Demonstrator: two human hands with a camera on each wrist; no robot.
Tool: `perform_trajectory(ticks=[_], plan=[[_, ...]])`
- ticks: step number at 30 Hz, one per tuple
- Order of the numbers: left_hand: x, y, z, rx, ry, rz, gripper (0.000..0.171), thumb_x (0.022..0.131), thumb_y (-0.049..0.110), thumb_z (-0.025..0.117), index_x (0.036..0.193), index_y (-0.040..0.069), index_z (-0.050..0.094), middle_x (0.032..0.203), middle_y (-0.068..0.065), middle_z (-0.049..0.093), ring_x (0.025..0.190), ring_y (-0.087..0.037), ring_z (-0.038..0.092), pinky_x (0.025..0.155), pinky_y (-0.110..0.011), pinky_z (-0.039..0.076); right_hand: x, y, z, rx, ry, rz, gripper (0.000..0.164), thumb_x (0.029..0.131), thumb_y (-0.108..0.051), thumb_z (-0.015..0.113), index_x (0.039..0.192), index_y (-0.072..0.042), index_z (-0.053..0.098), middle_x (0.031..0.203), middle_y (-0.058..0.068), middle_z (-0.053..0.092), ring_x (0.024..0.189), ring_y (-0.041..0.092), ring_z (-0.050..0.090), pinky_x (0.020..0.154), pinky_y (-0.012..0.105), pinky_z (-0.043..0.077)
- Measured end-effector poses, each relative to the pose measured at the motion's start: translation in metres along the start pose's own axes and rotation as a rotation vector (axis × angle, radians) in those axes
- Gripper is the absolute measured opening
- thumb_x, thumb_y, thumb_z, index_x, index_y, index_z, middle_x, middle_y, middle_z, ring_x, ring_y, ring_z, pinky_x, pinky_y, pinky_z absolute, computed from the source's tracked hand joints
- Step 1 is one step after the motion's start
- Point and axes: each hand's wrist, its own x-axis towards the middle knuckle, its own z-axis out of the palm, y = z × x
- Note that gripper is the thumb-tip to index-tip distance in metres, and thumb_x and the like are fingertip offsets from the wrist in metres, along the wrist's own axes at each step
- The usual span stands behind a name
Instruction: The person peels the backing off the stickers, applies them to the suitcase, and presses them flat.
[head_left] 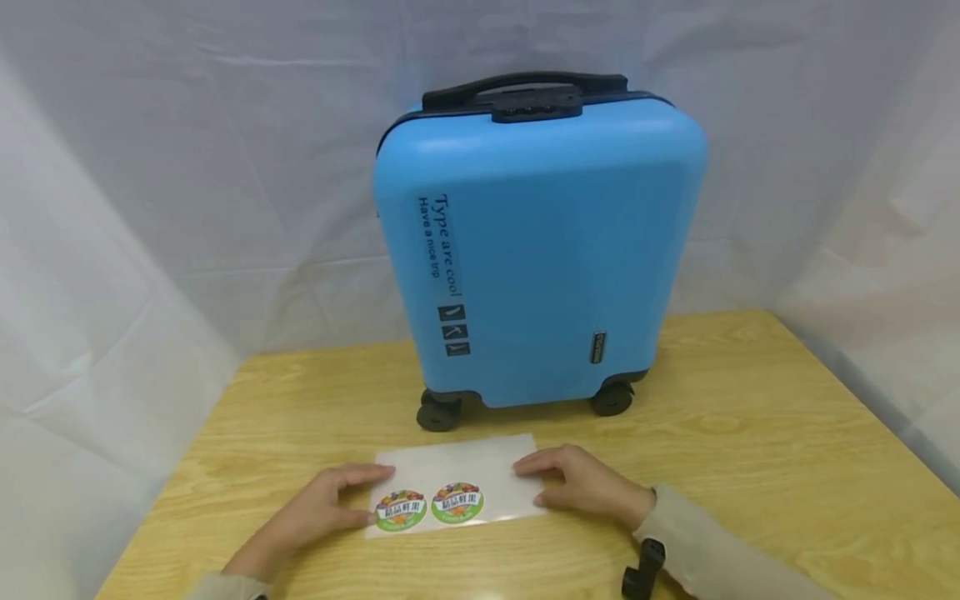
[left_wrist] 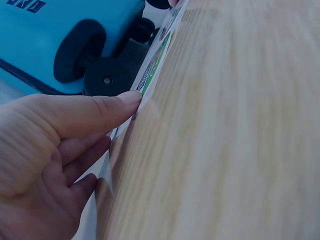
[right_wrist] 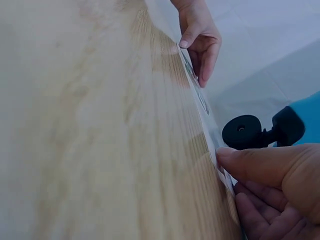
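Note:
A pale sheet with two round fruit stickers (head_left: 458, 502) lies low over the wooden table, in front of a blue suitcase (head_left: 555, 250). At the sheet's left end is my left hand (head_left: 322, 506), its thumb (left_wrist: 129, 98) by the near corner and a finger over the far part. My right hand (head_left: 588, 483) holds the opposite end between thumb (right_wrist: 227, 152) and fingers. Both wrist views show the sheet almost edge-on, the lower fingers curled. The sheet's underside is hidden.
The suitcase stands upright on black wheels (head_left: 611, 400), its carrying handle (head_left: 525, 81) on top. White cloth (head_left: 300, 167) hangs behind and at both sides of the wooden table (head_left: 750, 433). A small black device (head_left: 643, 569) sits by my right sleeve.

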Motion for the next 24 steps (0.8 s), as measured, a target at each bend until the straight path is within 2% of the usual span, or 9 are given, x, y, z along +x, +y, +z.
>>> perform_trajectory(ticks=[9, 17, 24], plan=[[0.008, 0.011, 0.011, -0.008, -0.008, 0.072, 0.056, 0.076, 0.029, 0.076, 0.126, 0.010, 0.060, 0.129, -0.009, 0.058, 0.121, -0.034, 0.049, 0.103, -0.040, 0.039, -0.013, 0.005, -0.011, 0.041, 0.011, -0.021, 0.038, 0.084, -0.004, 0.068, 0.122, -0.005, 0.063, 0.127, 0.014, 0.058, 0.120, 0.032, 0.052, 0.096, 0.035, 0.046], [0.021, 0.024, 0.025, -0.019, -0.045, 0.025, 0.056, 0.076, 0.025, 0.077, 0.127, 0.010, 0.060, 0.129, -0.008, 0.058, 0.123, -0.034, 0.049, 0.102, -0.051, 0.037, -0.030, 0.012, -0.020, -0.008, 0.049, -0.018, 0.037, 0.084, -0.004, 0.069, 0.120, -0.006, 0.063, 0.126, 0.014, 0.059, 0.118, 0.033, 0.053, 0.095, 0.037, 0.046], [0.034, 0.037, 0.036, -0.006, -0.056, 0.069, 0.055, 0.077, 0.024, 0.077, 0.127, 0.008, 0.059, 0.129, -0.010, 0.058, 0.123, -0.035, 0.048, 0.102, -0.054, 0.035, -0.045, 0.016, -0.033, 0.022, 0.054, 0.041, 0.036, 0.086, -0.007, 0.067, 0.122, -0.003, 0.062, 0.128, 0.017, 0.057, 0.121, 0.036, 0.050, 0.097, 0.041, 0.045]])
